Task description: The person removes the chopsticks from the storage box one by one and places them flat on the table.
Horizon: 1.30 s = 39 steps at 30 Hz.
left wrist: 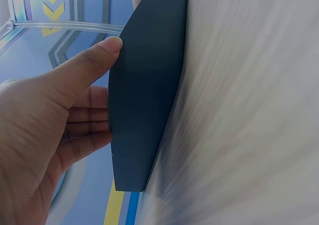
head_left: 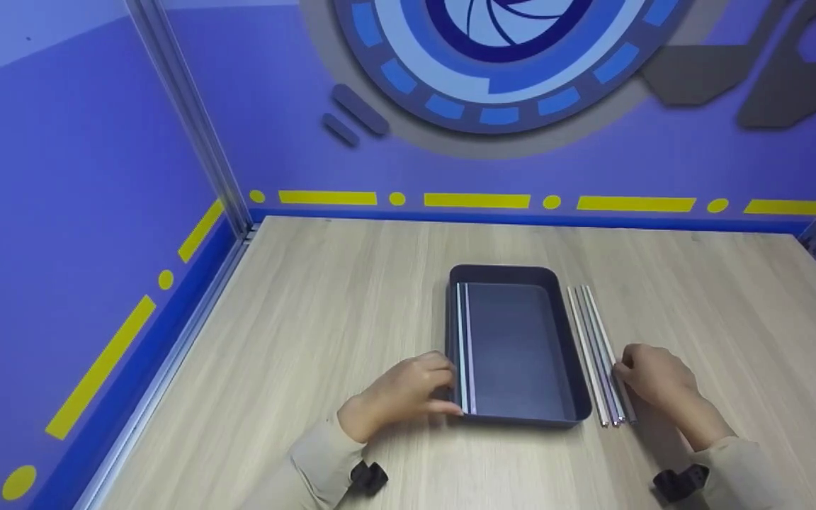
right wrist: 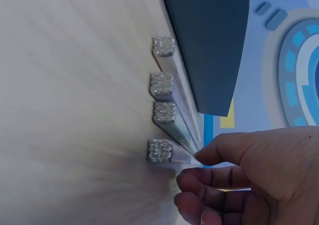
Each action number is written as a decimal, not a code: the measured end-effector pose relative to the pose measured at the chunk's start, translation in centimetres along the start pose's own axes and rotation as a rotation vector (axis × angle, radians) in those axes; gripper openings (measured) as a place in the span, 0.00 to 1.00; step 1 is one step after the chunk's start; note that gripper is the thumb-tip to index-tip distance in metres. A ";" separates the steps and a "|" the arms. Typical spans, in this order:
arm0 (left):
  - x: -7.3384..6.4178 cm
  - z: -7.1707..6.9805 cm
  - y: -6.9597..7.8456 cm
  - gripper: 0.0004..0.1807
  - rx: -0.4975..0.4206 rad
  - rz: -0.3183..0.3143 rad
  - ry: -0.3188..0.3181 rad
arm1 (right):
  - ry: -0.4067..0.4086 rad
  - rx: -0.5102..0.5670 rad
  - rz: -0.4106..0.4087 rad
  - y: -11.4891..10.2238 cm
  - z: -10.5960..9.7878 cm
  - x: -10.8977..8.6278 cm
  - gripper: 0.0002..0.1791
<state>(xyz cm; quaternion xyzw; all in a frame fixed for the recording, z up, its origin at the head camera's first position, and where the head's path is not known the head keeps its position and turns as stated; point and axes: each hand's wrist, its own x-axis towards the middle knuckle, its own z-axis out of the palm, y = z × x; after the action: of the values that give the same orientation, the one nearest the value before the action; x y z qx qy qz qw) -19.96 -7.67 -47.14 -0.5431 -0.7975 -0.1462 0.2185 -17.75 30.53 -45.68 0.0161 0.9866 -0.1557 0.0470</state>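
Note:
A dark grey rectangular tray lies lengthwise on the table. Two thin, straight sticks lie side by side along its left wall. My left hand holds the tray's near left corner, thumb at the front rim and fingers by the left side; the fingertips are hidden behind the wall in the left wrist view. Right of the tray lie several square-section sticks with sparkling ends, roughly parallel. With thumb and forefinger my right hand pinches the outermost stick, its other fingers curled below.
The wooden table meets blue printed panels at the back and left. A metal post stands at the back left corner. Dark wrist mounts show at both sleeves.

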 end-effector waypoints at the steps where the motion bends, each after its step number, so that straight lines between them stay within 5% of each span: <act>1: 0.0 0.0 0.0 0.20 0.000 0.001 -0.003 | 0.001 -0.001 -0.001 0.0 -0.1 0.0 0.11; 39: 0.0 0.1 0.0 0.20 0.007 0.008 0.006 | 0.069 0.062 -0.040 -1.6 -1.7 0.1 0.11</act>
<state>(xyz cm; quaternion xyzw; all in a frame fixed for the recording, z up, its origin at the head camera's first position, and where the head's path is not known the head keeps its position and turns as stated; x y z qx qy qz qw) -20.02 -7.62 -47.18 -0.5449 -0.7952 -0.1443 0.2236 -18.05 29.52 -43.55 0.0032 0.9824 -0.1865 0.0095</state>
